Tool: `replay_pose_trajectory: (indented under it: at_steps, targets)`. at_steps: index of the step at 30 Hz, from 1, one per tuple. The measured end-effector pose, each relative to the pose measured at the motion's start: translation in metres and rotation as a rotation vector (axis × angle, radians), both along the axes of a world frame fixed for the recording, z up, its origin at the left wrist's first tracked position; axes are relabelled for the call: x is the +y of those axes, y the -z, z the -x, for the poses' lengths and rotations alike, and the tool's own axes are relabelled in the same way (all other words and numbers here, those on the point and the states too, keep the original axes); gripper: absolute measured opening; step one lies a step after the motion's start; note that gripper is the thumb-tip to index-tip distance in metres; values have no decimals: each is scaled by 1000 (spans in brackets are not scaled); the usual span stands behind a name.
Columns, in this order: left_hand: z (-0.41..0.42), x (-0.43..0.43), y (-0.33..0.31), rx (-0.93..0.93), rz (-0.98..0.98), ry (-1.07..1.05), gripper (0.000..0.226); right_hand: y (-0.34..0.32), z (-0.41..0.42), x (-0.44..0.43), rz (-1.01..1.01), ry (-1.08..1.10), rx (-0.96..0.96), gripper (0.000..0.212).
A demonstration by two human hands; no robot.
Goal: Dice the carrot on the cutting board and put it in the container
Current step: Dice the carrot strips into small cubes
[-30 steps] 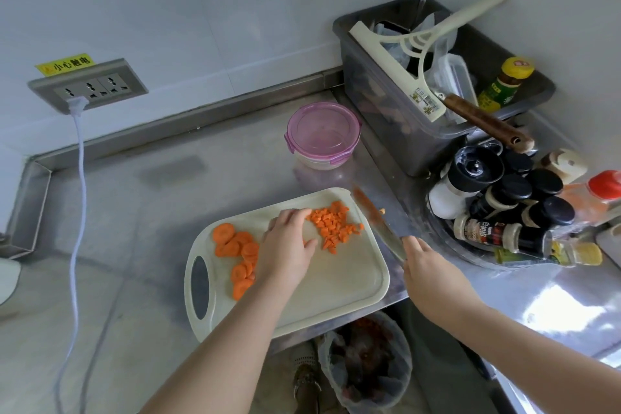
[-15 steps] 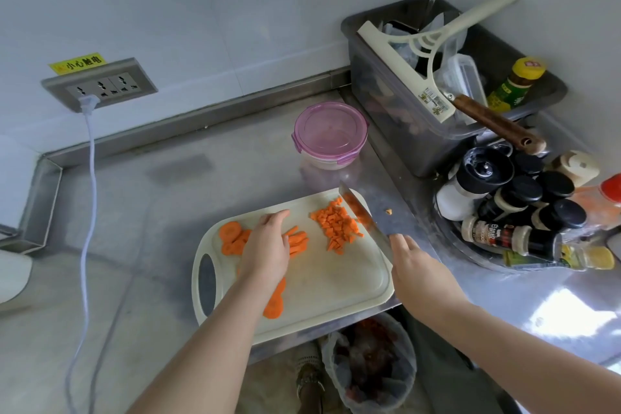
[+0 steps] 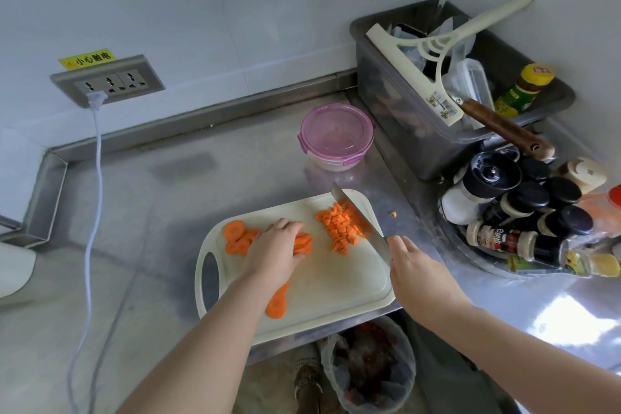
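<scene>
Head view: mid cutting board (image 3: 336, 289), left hand (image 3: 275, 249) curls around carrot strips (image 3: 303, 243); at the board's right edge, right hand (image 3: 416, 269) grips the knife (image 3: 356, 215) beside diced carrot (image 3: 339, 228).

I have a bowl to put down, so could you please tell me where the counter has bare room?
The widest bare steel counter lies between the white cable and the cutting board, up to the pink-lidded container. A smaller patch sits right of the board, in front of the spice bottles. The back right corner is crowded with the grey bin and bottles.
</scene>
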State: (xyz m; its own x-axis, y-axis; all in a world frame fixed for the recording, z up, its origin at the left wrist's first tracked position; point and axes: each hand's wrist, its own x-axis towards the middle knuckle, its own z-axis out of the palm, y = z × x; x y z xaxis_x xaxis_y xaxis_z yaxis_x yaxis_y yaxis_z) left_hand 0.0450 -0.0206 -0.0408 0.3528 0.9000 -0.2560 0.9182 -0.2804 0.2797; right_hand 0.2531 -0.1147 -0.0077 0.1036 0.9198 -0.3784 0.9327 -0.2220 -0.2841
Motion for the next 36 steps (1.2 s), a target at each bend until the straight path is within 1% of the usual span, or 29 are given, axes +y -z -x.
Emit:
replay_pose_trajectory:
  at_steps: [5, 9, 11, 15, 17, 19, 23, 29, 33, 36]
  targets:
    - [-5, -13, -3, 8, -13, 14, 52, 2, 13, -8, 9, -101, 60, 35]
    - [-11, -32, -3, 27, -53, -5, 54, 7, 27, -13, 65, -120, 96, 34]
    - [-9, -39, -6, -64, -54, -119, 54, 9, 33, -15, 72, -121, 104, 37]
    - [-12, -62, -10, -463, -4, -530, 51, 9, 40, -17, 86, -119, 81, 50]
    - [-23, -76, -10, -601, 43, -623, 52, 9, 44, -18, 92, -123, 67, 51]
    - [-36, -86, -9, -684, 77, -669, 55, 10, 46, -19, 85, -129, 45, 51]
    - [-50, -90, -6, -772, 136, -775, 59, 15, 50, -21, 71, -135, 28, 48]
    - [-53, -90, -1, -846, 158, -787, 61, 16, 53, -22, 70, -128, 48, 51]
    - [-46, -92, 2, -898, 185, -836, 61, 12, 52, -22, 69, -130, 28, 49]
    - [-44, -93, 6, -928, 217, -823, 63, 10, 54, -22, 76, -148, 23, 47]
